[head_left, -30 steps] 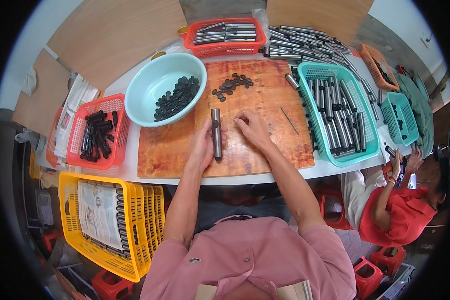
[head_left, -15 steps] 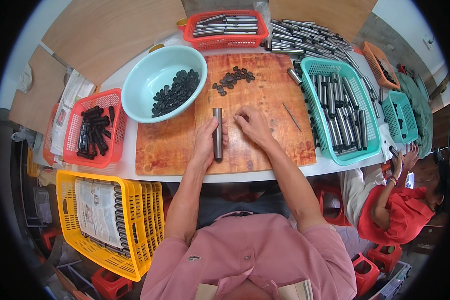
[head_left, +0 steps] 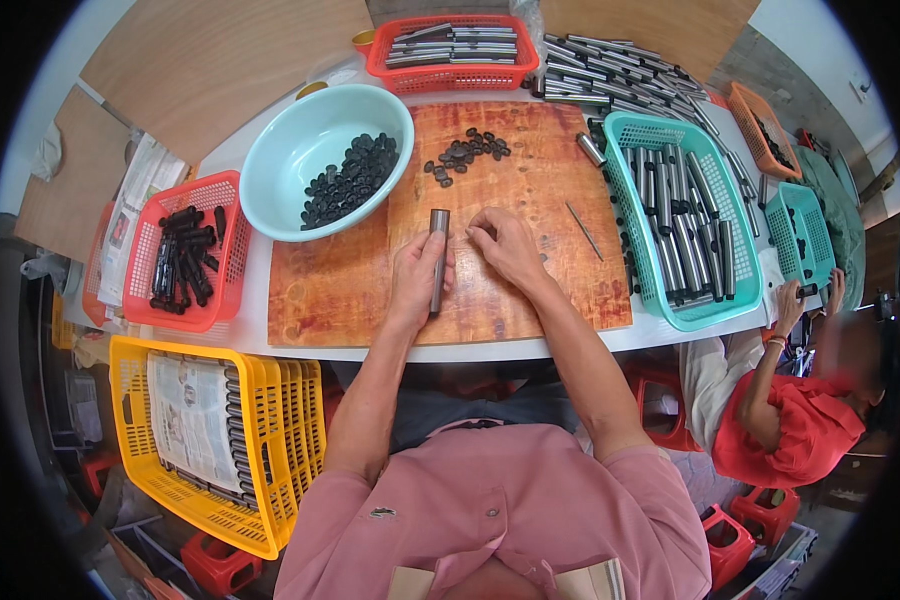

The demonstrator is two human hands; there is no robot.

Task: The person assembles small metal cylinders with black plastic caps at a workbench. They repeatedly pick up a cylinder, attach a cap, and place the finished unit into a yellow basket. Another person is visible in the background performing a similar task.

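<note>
The left hand (head_left: 419, 280) is closed around a metal tube (head_left: 440, 220). At its right side, the right hand (head_left: 504, 245) is curled narrow; whether it holds something, I cannot tell. Left of both hands, in a yellow crate (head_left: 254, 430), a newspaper (head_left: 192, 415) carries print too small for reading.

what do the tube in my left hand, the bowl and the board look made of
Tube: probably metal, satin grey, by its sheen. Bowl: likely plastic, smooth pale blue, with soft gloss. Board: seemingly wood, worn, by its streaky surface and reddish stains.
</note>
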